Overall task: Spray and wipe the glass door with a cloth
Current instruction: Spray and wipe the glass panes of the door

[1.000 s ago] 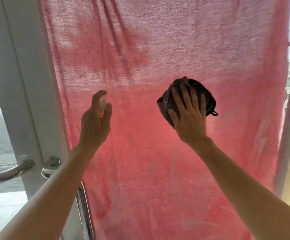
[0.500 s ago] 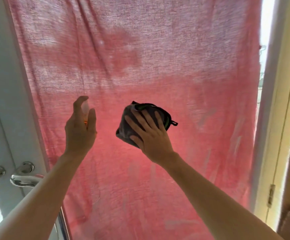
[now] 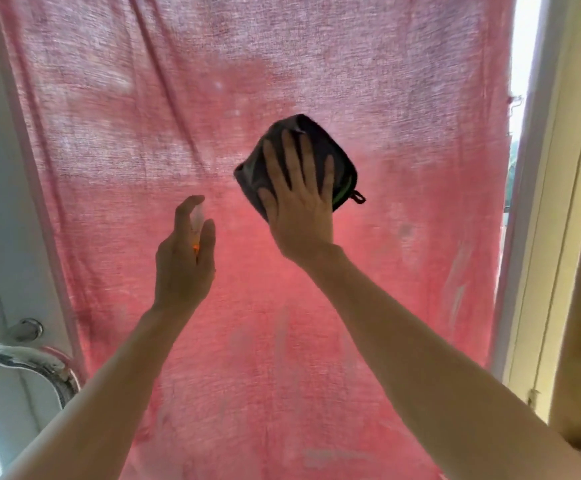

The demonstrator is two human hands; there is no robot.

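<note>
The glass door (image 3: 403,323) fills the view, with a pink-red sheet hanging behind the pane. My right hand (image 3: 299,209) presses a folded dark grey cloth (image 3: 303,133) with a green edge and a small loop flat against the glass, fingers spread straight. My left hand (image 3: 183,258) is raised just left of and below it. It grips a small clear spray bottle (image 3: 197,216) with an orange part showing between the fingers; the index finger curls over the top. Most of the bottle is hidden by the hand.
A white door frame (image 3: 8,202) runs down the left side with a chrome lever handle (image 3: 32,363) at the lower left. On the right stands a cream frame (image 3: 552,237) with a hinge low down. Smears show on the lower glass.
My right hand slid the cloth up and to the right across the glass. The left hand stayed about where it was with the bottle. The view shifted slightly.
</note>
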